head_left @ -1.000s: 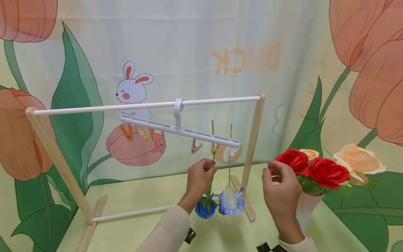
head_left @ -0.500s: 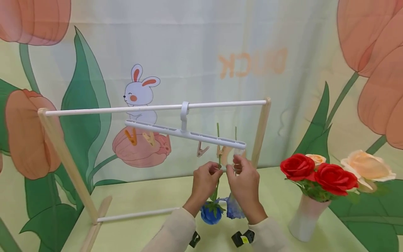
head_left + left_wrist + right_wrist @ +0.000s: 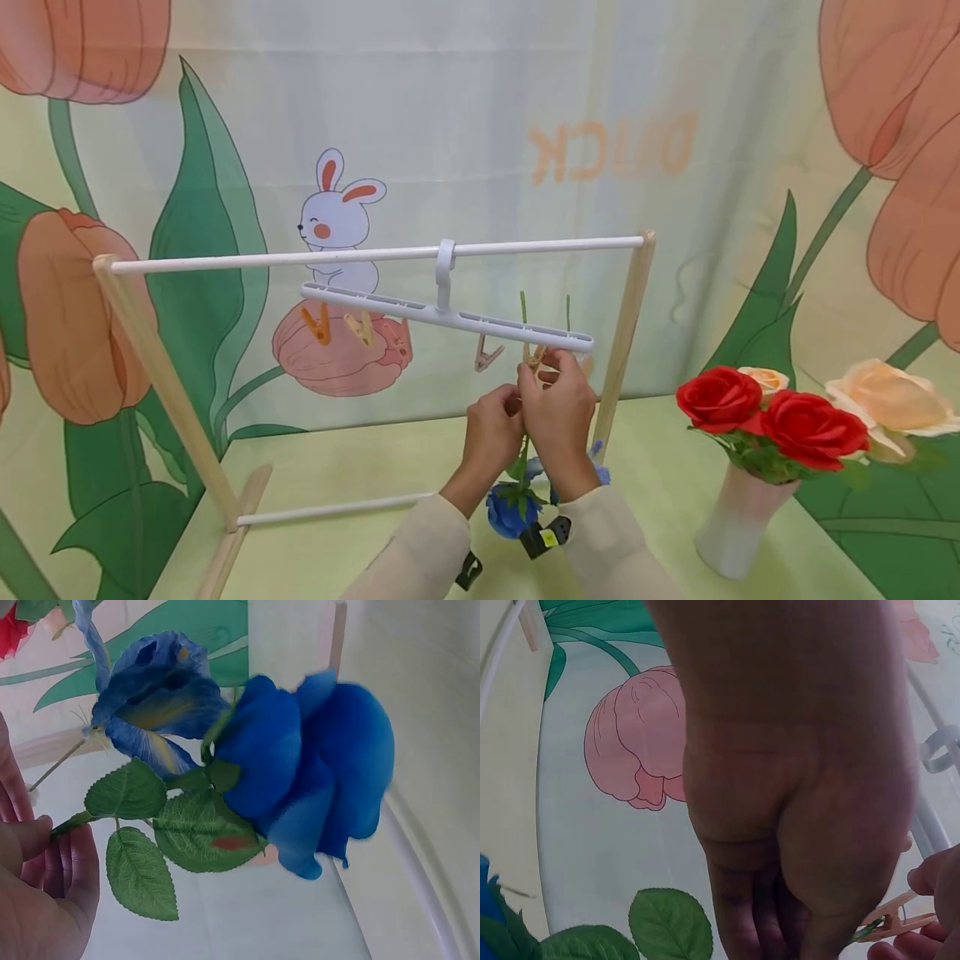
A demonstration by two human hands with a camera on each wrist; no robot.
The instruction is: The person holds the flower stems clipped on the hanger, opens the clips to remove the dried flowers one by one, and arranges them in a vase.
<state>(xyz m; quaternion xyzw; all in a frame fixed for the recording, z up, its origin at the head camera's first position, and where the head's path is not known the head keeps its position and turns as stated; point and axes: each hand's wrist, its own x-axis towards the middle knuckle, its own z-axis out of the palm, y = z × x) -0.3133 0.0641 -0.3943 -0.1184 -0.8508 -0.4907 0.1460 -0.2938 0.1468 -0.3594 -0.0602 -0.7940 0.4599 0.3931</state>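
My left hand (image 3: pixel 492 433) pinches the green stem of an upside-down blue artificial rose (image 3: pixel 315 772), low on the stem in the left wrist view. Above it, my right hand (image 3: pixel 557 408) pinches a beige clothespin (image 3: pixel 900 919) that grips the stem under the hanger's right half. The rose's green leaves (image 3: pixel 206 832) spread below the left hand. Beside the rose hangs a pale blue iris-like flower (image 3: pixel 161 701), partly behind the right wrist in the head view. The white hanger (image 3: pixel 420 312) tilts down to the right.
The hanger's hook sits on a white rod (image 3: pixel 285 259) of a wooden stand (image 3: pixel 153 367). An orange clothespin (image 3: pixel 318 323), a yellow one (image 3: pixel 360 328) and a pink one (image 3: pixel 488 353) hang from it. A vase (image 3: pixel 738 525) with red roses (image 3: pixel 816 429) stands right.
My right hand has moved left from near the vase, across the iris-like flower, up to the clothespin on the rose's stem. The left hand stays on the stem.
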